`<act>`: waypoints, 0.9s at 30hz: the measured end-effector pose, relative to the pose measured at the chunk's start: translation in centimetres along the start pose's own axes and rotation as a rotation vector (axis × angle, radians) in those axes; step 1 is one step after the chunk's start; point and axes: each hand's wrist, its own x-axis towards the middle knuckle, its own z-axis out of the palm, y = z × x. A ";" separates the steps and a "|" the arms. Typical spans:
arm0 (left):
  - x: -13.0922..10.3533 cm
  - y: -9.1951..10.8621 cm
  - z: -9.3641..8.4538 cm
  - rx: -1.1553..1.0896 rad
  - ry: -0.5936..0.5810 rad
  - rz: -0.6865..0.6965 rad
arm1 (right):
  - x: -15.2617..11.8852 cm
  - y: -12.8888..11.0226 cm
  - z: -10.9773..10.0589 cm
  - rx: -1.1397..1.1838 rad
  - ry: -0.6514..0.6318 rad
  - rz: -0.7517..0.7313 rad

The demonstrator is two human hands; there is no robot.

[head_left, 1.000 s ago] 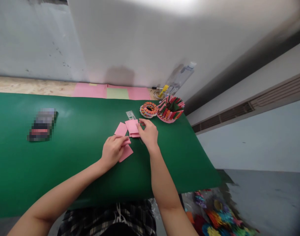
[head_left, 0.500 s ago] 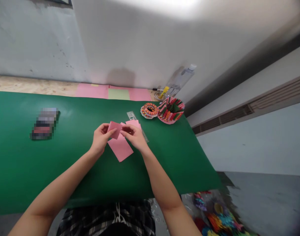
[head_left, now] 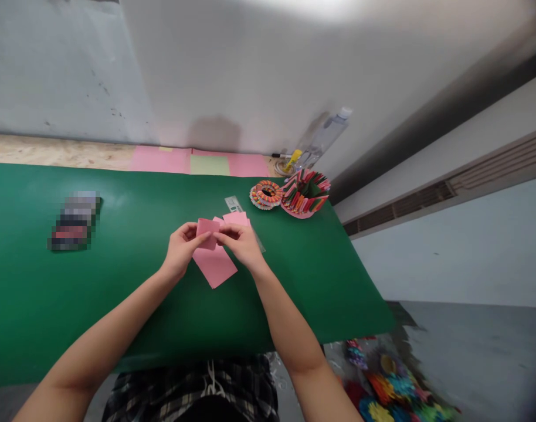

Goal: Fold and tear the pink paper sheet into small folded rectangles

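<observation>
A small folded pink paper (head_left: pixel 206 233) is held up between both hands above the green table. My left hand (head_left: pixel 183 246) pinches its left side, thumb across the front. On the right edge, my right hand (head_left: pixel 240 243) grips the same paper with thumb and fingertips. Beneath it lies a larger pink paper sheet (head_left: pixel 216 269). More pink paper (head_left: pixel 236 218) rests just behind my right fingers, partly covering a clear ruler (head_left: pixel 233 203).
Behind, to the right, stand a folded-paper ring (head_left: pixel 266 194) and a round bundle of folded papers (head_left: pixel 305 194). Near the wall are a glue stick (head_left: pixel 293 160) and a plastic bottle (head_left: pixel 327 138). A blurred dark object (head_left: pixel 75 221) lies left on the green table (head_left: pixel 131 234).
The small pink paper has turned slightly more upright between my hands, and my right fingertips sit a little closer on its edge. The view has shifted slightly.
</observation>
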 end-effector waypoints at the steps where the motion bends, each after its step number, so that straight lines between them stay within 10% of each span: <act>1: 0.0 0.0 0.0 0.018 0.001 0.013 | 0.0 0.0 0.0 -0.004 0.005 0.004; 27: 0.0 -0.1 -0.1 0.060 0.035 0.022 | 0.1 0.3 0.1 0.071 0.039 0.063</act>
